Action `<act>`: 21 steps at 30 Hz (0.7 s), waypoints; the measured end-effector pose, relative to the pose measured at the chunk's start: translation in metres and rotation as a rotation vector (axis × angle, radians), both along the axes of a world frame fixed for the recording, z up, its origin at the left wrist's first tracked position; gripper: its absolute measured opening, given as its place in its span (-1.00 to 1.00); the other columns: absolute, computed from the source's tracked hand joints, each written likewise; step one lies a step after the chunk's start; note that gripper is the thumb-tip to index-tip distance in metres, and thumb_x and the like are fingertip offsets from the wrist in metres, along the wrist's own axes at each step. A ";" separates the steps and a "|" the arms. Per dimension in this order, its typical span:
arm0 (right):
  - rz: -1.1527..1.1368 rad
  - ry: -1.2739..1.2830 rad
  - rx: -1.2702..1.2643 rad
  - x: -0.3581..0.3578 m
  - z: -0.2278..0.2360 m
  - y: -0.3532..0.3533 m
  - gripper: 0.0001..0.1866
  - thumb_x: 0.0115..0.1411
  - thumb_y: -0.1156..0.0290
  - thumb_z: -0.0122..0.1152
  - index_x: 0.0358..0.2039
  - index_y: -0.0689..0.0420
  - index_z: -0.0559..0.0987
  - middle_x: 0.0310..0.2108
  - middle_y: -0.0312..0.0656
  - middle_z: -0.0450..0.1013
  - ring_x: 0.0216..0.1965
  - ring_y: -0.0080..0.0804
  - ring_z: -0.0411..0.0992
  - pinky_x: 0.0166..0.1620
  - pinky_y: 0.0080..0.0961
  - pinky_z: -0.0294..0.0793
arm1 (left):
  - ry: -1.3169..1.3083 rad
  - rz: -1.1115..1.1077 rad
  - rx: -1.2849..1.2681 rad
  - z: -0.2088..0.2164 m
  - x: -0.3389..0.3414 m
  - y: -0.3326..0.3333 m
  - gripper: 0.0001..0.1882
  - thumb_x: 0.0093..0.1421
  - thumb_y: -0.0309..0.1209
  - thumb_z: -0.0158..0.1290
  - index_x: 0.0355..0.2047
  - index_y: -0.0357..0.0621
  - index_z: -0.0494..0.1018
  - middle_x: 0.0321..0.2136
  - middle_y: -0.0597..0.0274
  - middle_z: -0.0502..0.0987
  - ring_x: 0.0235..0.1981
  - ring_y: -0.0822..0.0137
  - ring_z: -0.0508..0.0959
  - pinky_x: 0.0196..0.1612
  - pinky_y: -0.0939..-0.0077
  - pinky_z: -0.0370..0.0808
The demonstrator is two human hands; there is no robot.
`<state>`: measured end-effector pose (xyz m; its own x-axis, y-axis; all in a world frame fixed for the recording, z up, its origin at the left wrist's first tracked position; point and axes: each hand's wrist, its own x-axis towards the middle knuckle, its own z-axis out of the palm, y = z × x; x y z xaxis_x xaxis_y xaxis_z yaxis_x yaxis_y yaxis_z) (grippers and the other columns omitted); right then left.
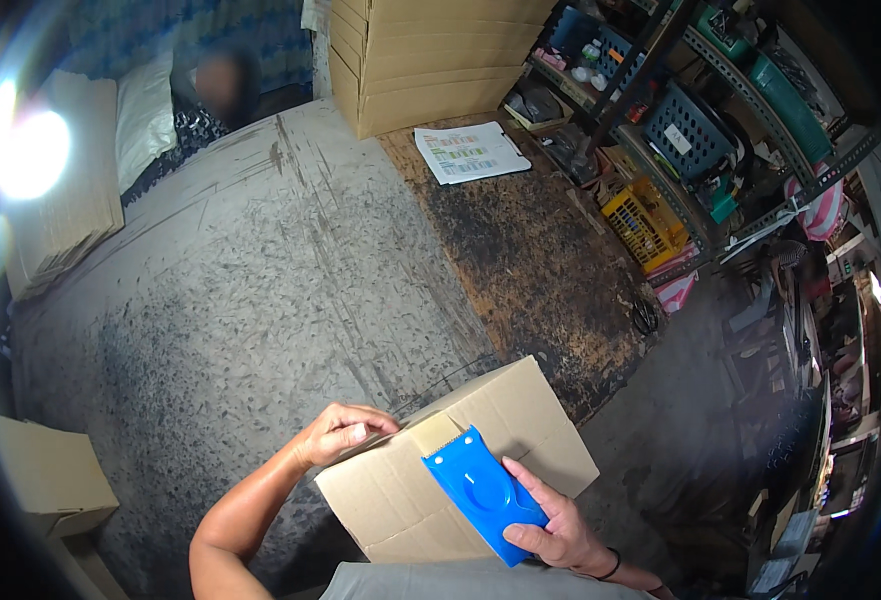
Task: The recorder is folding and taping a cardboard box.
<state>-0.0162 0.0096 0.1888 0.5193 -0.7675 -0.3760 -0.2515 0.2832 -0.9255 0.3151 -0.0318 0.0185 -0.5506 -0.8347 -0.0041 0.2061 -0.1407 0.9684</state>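
Observation:
A closed brown cardboard box [390, 500] stands tilted against the front of me, its corner over the work surface. My right hand [560, 530] grips a blue tape dispenser [475, 495] with a toothed cutting edge, fingers along its side and thumb on top. That toothed end rests on the box, at a strip of tan tape [435, 433] that runs over the far edge. My left hand [345, 435] lies at the box's far left edge, fingers stretched out beside the tape and thumb apart from them. Part of its fingers is hidden behind the box edge.
A large carton stack [440, 70] and printed sheets [470, 152] lie at the table's far side. Shelving with baskets [685, 130] and a yellow basket [640, 225] stands right. Flat cardboard [70, 180] leans left; another box [50, 470] sits near left. A person [218, 85] is beyond the table.

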 end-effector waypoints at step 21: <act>0.014 -0.010 -0.006 -0.003 -0.001 0.001 -0.15 0.22 0.18 0.27 0.37 0.23 0.07 0.16 -0.04 0.34 0.13 -0.39 0.32 0.18 -0.47 0.26 | -0.044 0.061 0.020 0.013 0.003 0.009 -0.32 0.25 0.14 -0.07 -0.11 -0.35 0.53 -0.20 0.05 0.57 -0.06 0.19 0.51 0.06 0.33 0.39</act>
<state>-0.0194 0.0104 0.1880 0.5335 -0.7624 -0.3661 -0.2458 0.2745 -0.9297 0.3180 -0.0228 0.0319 -0.4973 -0.8664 -0.0442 0.1717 -0.1482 0.9739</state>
